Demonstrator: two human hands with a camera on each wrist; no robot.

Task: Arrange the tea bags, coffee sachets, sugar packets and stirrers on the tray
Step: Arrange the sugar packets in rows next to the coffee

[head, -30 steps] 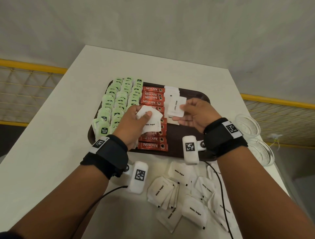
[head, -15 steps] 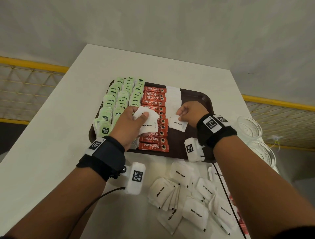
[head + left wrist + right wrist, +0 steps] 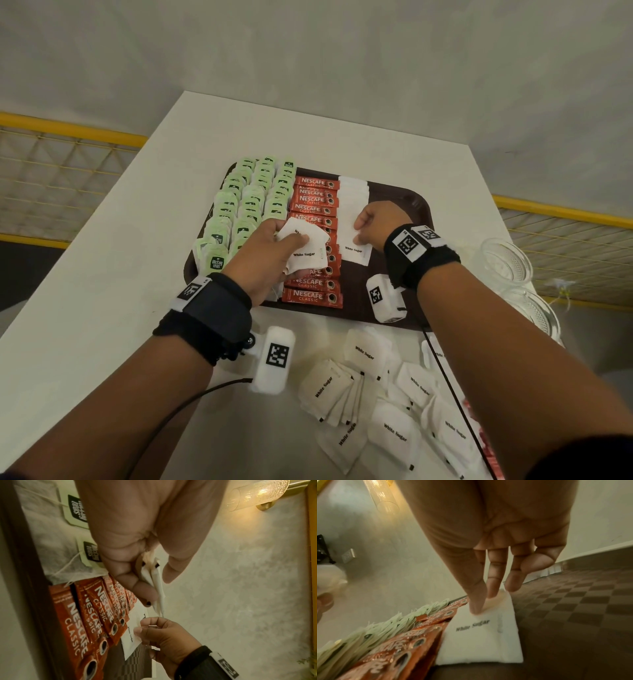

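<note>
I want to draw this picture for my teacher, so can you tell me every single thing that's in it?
Tray: one, dark brown, middle of the table.
Table: one, white, under everything.
Tea bags: many, pale green tags, three rows on the tray's left side.
Coffee sachets: about a dozen, red, one column beside the tea bags.
Sugar packets on tray: a short white column, right of the coffee.
Loose sugar packets: a white pile, on the table near the person.
Clear plastic cups: at least two, at the table's right edge.
Wall lamp: one, glass and gold.
Left hand: holds a bunch of sugar packets over the coffee.
Right hand: fingers pressing one sugar packet onto the tray.
</note>
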